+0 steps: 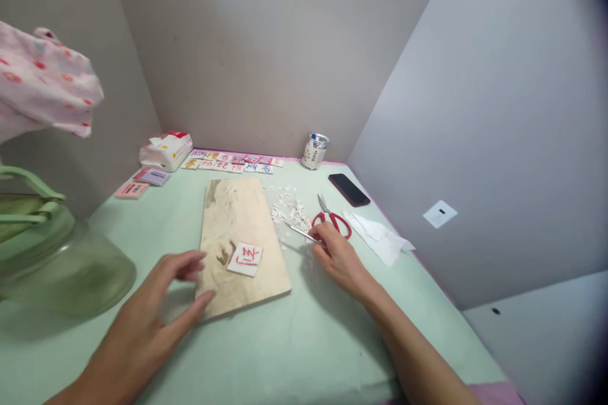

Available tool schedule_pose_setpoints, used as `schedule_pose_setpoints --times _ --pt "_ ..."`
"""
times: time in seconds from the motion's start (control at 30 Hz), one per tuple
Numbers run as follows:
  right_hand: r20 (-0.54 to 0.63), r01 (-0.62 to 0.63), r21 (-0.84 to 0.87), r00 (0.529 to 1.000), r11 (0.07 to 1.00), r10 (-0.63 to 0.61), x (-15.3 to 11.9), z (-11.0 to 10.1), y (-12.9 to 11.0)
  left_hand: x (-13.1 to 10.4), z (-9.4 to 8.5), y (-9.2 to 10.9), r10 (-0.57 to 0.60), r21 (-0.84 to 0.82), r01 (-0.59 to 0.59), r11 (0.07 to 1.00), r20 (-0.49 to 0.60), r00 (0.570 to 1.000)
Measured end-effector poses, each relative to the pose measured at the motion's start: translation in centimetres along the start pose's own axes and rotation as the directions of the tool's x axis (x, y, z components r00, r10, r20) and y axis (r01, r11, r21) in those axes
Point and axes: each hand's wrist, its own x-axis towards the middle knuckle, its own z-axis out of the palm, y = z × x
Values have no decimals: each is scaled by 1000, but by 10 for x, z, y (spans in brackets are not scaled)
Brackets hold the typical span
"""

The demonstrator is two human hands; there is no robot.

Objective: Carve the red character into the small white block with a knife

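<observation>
Pale green tabletop [161, 221], wooden board [237, 205], 2 hands.
Head view: left hand [152, 304] at 8 o'clock, fingers parted, empty; right hand [339, 259] at 3 o'clock, fingers pinching a slim metal tool [300, 231]; red-marked white tile [245, 259] lies on the board toward 6 o'clock.

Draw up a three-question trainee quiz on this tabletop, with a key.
1. Which hand holds the slim metallic tool?
2. True or false: the phone lies on the wooden board.
3. What colour is the marking on the white tile? a) green b) red c) black

Key:
1. The right hand.
2. False; it lies on the pale green tabletop.
3. b
</observation>
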Motion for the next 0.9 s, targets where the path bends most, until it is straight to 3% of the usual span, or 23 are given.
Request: schedule_pose_setpoints --times 0.07,0.2,0.47,0.9 --pt "37 23 83 999 996 -26 -10 3 0 25 13 14 83 -21 -81 996 106 991" --pt "88 54 196 993 979 -73 -27 19 -5 52 35 23 142 -39 -138 990 169 975" --pt "88 103 310 987 945 -137 -29 29 -13 54 41 3 123 -115 -100 988 209 970" --pt "85 130 390 981 912 -176 -24 25 -20 55 37 -6 157 -161 -121 980 237 959"
